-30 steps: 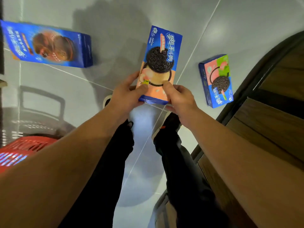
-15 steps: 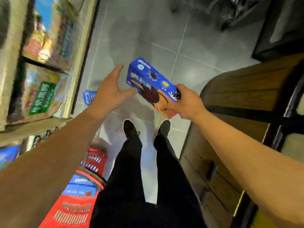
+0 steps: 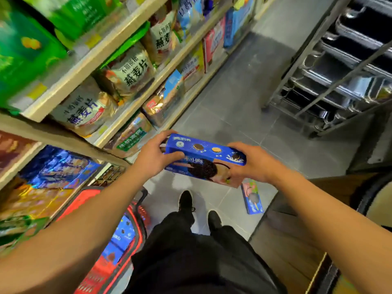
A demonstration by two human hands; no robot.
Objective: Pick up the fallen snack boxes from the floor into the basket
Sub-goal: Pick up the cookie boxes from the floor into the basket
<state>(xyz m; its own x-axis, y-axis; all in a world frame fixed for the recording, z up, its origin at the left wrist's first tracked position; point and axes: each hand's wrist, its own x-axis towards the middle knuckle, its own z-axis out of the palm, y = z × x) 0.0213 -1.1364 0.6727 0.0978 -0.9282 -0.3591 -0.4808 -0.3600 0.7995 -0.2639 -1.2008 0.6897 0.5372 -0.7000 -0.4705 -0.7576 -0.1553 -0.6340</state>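
While both hands grip the snack box by its ends, left hand, right hand | long axis runs left-right, chest high | basket sits down-left, nearer the left hand | another box on floor by right foot

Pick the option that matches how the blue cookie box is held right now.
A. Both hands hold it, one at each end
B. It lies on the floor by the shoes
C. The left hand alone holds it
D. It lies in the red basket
A: the left hand and right hand grip opposite ends of the blue cookie box, raised above the floor.
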